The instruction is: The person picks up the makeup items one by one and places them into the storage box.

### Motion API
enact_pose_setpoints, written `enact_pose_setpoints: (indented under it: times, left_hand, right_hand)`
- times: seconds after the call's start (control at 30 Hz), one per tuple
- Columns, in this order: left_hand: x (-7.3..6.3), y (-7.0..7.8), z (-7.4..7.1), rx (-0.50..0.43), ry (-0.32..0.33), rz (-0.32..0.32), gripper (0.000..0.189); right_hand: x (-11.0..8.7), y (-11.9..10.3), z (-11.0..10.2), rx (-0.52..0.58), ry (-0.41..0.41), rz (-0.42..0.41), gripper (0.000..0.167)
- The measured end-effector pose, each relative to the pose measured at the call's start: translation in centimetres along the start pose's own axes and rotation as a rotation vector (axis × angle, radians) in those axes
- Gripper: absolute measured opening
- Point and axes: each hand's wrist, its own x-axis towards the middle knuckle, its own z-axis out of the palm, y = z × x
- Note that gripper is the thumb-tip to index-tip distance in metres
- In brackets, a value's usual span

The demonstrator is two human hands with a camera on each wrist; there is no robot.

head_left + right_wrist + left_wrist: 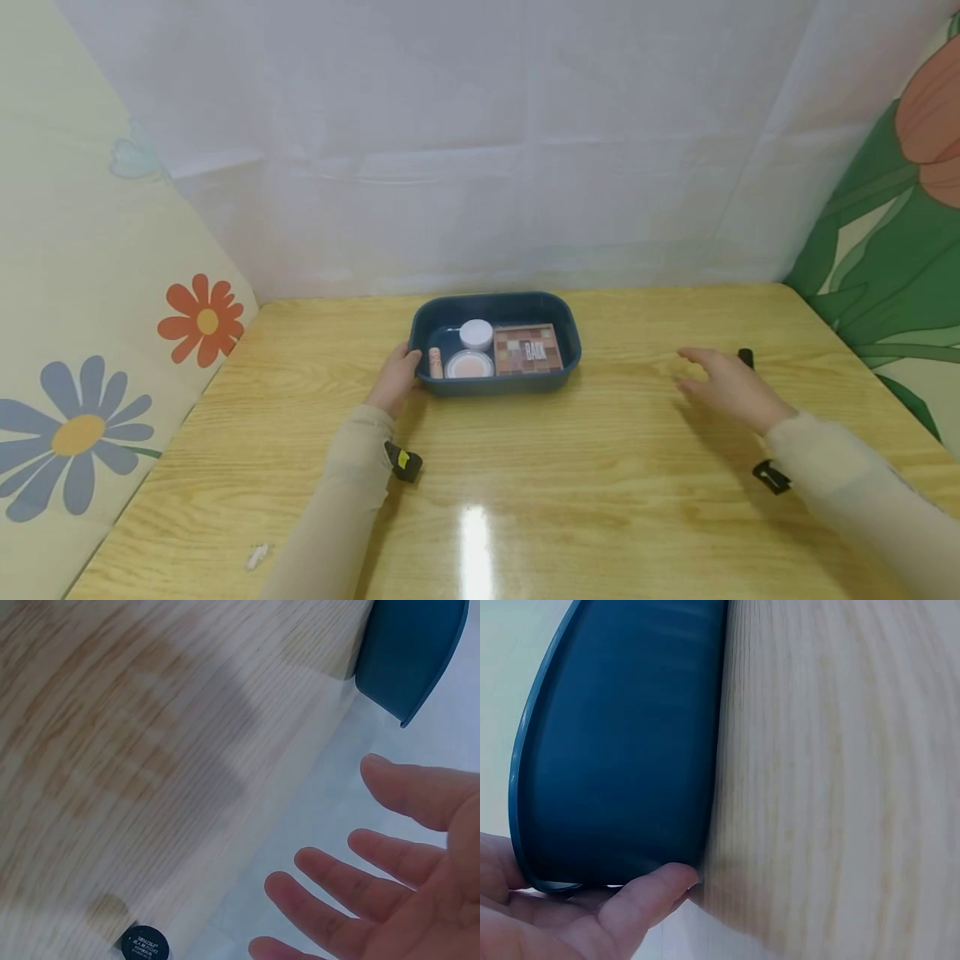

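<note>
A dark blue plastic bin (pixel 495 386) sits on the wooden table near its back edge. In it lie an eyeshadow palette (pixel 527 350) with "BACK" on its lid, a white-lidded round jar (pixel 476 334), a round compact (pixel 469 365) with a pale pink face and a small pink tube (pixel 436 362). My left hand (pixel 396 379) grips the bin's left end; in the left wrist view its fingers (pixel 649 896) lie against the bin's wall. Over the table at the right, my right hand (pixel 731 390) holds nothing, fingers spread. Beside it stands a black cylinder (pixel 746 357), whose dark round end (pixel 145 943) carries small print.
A white cloth (pixel 480 167) hangs behind the table (pixel 600 483). Flower-patterned panels border it at the left and right. A small whitish patch (pixel 257 556) marks the table's front left.
</note>
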Motion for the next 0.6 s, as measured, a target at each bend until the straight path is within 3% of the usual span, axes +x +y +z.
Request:
enact_pose_setpoints:
  times: [0.6]
  left_hand:
    - [-0.1,0.0,-0.1,0.021,-0.005,-0.009,0.049]
  right_hand:
    - [-0.5,1.4,-0.1,0.028,0.021,0.041,0.058]
